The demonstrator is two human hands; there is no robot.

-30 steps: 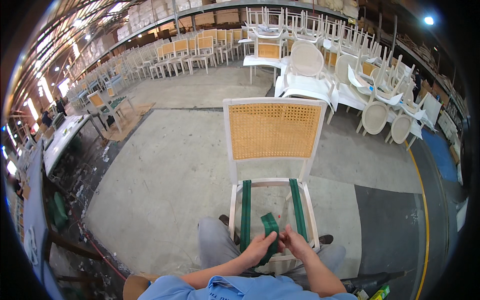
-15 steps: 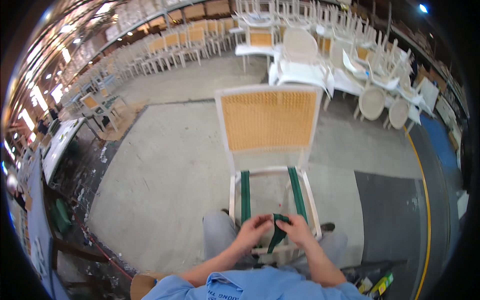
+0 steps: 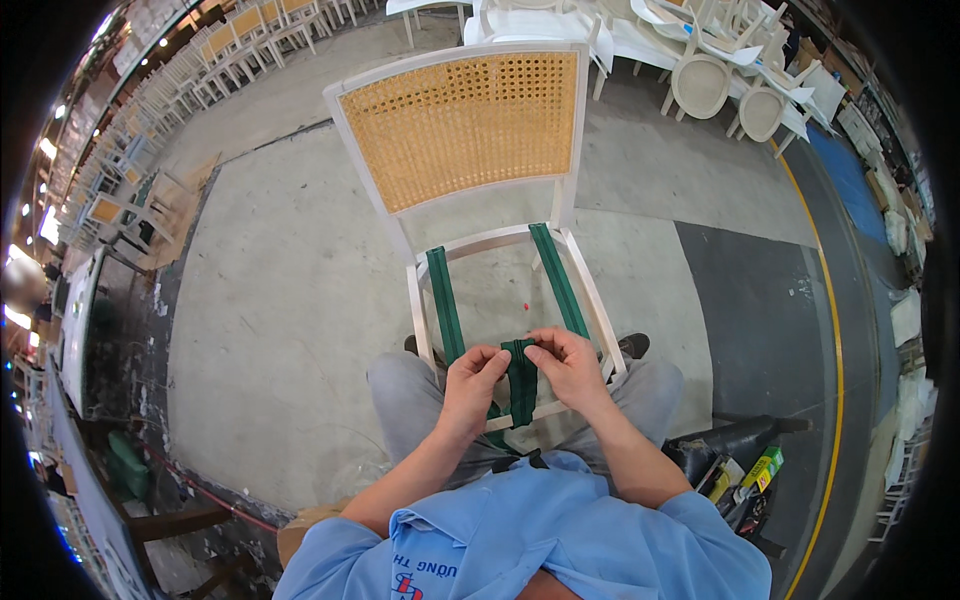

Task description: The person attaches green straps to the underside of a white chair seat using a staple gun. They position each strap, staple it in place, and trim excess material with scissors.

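Observation:
Between my legs stands a pale wooden chair frame [image 3: 588, 285] with a woven cane back [image 3: 465, 125] and no seat panel. Two green webbing straps, a left strap [image 3: 444, 305] and a right strap [image 3: 558, 278], run from its rear rail toward the front. Over the front rail, a loose green strap [image 3: 521, 390] hangs down from my fingers. My left hand [image 3: 470, 388] pinches the left side of its upper end, and my right hand [image 3: 568, 366] pinches the right side. The top of this strap looks folded.
Several tools and a green-yellow box [image 3: 762, 470] lie on the floor at my right. Wrapped tables with stacked chair frames [image 3: 700, 85] stand at the back right, rows of cane chairs [image 3: 225, 50] at the back left. A long worktable [image 3: 78, 320] stands at the left.
My view has tipped downward, so the chair appears higher and larger. The loose strap was twisted and slanting between my hands; now it hangs flatter and straighter, still held by both.

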